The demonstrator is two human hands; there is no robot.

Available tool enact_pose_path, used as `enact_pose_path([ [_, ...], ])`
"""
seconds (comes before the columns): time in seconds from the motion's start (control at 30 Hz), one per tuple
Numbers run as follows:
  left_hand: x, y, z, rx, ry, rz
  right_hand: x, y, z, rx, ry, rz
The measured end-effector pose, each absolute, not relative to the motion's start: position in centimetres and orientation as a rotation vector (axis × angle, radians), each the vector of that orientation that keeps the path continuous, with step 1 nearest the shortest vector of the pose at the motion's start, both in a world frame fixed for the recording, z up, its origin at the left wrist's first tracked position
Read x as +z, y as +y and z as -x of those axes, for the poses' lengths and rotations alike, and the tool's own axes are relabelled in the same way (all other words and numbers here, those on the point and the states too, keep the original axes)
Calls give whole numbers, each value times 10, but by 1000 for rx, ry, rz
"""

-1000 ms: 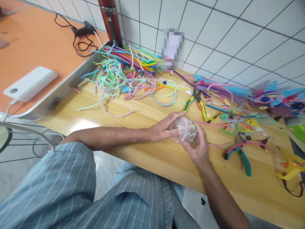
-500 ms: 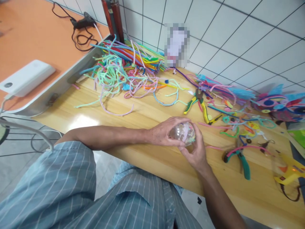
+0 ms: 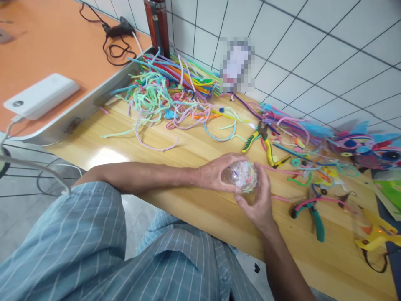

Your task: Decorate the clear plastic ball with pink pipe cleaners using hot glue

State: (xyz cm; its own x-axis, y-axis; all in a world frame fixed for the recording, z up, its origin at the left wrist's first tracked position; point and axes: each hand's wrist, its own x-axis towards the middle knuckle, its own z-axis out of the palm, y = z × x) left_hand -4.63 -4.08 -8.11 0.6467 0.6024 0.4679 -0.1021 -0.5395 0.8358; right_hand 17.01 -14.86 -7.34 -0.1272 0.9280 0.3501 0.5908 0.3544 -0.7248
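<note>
A clear plastic ball (image 3: 240, 175), with colourful bits showing through it, is between my two hands above the front of the wooden table. My left hand (image 3: 214, 172) grips its left side, thumb along the bottom and fingers over the top. My right hand (image 3: 260, 205) curls around the right side, its fingers against the ball and its thumb just below it. What the bits inside are is too small to tell. Yellow-and-green pliers (image 3: 261, 140) lie just beyond the hands. Teal-handled pliers (image 3: 313, 213) rest to the right, a pink pipe cleaner (image 3: 326, 200) across them.
A heap of pipe cleaners (image 3: 153, 94) lies at the back left, with more bundles (image 3: 288, 119) along the tiled wall. A yellow glue gun (image 3: 376, 234) is at the far right. On the orange surface sit a white power bank (image 3: 42, 96) and a black cable (image 3: 119, 50).
The ball has turned in my hands, so more of its colourful contents face me. My right thumb has shifted slightly down and away from it. The view has moved a little.
</note>
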Motion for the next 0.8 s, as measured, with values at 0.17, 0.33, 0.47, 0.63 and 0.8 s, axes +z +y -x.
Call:
enact_pose_path([
  [0.17, -88, -36, 41, 1013, 313, -1985, -81, -150, -173, 618, -1796, 1329],
  [0.33, -85, -37, 42, 969, 241, -1977, -80, -152, -175, 567, -1744, 1363],
  [0.47, -80, -37, 50, 972, 219, -1907, -71, -148, -175, 898, -1417, 1291],
  [0.63, -78, -38, 50, 895, 349, -1795, -48, -135, -176, 1230, -1135, 1178],
  [0.8, -71, -39, 50, 967, 278, -1917, -26, -134, -168, 1426, -882, 1194],
])
